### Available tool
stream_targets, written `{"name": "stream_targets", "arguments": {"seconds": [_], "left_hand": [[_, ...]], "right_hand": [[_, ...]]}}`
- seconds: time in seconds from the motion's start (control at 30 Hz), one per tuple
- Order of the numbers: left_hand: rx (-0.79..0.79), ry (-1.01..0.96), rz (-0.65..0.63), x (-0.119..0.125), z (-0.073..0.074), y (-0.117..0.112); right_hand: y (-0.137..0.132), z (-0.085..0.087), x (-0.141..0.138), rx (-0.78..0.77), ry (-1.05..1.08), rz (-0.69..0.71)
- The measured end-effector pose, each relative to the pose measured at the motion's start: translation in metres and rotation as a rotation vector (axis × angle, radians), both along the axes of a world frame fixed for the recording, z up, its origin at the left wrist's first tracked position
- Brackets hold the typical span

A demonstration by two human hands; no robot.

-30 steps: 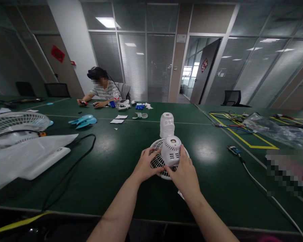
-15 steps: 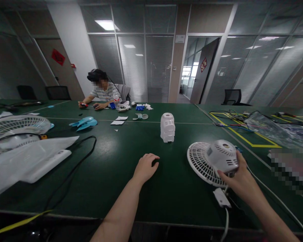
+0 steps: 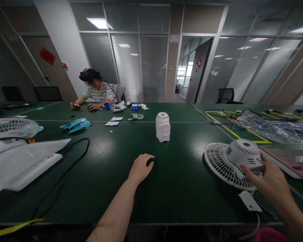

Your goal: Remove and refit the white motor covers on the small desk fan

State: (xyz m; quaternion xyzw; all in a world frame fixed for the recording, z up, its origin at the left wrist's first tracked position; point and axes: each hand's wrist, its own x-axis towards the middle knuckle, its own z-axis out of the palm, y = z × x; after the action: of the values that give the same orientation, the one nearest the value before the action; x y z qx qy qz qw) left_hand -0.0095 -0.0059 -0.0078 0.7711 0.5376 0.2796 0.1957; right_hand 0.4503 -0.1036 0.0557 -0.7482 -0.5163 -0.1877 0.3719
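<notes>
The right hand (image 3: 274, 176) had the fan assembly (image 3: 244, 153) in its grip, shifted rightward from before the upright white housing (image 3: 163, 127) and nearer the counter's (image 3: 179, 188) near edge than it; the left hand (image 3: 140, 169) was released. The housing was judged newly accessible.

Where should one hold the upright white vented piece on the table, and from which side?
Probably by the upright sides, near the middle, the left hand coming from the near side. The white vented piece stands taller than wide with a rounded top, so the sides seem easier to clasp. That hand is nearer and holds nothing; the right hand is on a fan.
</notes>
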Motion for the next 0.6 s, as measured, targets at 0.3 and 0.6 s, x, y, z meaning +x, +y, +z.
{"name": "stream_targets", "arguments": {"seconds": [0.3, 0.6], "left_hand": [[0.003, 0.002, -0.013, 0.002, -0.001, 0.003], [0.013, -0.003, -0.006, 0.0, 0.001, 0.003]], "right_hand": [[0.082, 0.048, -0.063, 0.107, -0.139, 0.132], [0.201, 0.006, -0.077, -0.402, 0.177, -0.064]]}}
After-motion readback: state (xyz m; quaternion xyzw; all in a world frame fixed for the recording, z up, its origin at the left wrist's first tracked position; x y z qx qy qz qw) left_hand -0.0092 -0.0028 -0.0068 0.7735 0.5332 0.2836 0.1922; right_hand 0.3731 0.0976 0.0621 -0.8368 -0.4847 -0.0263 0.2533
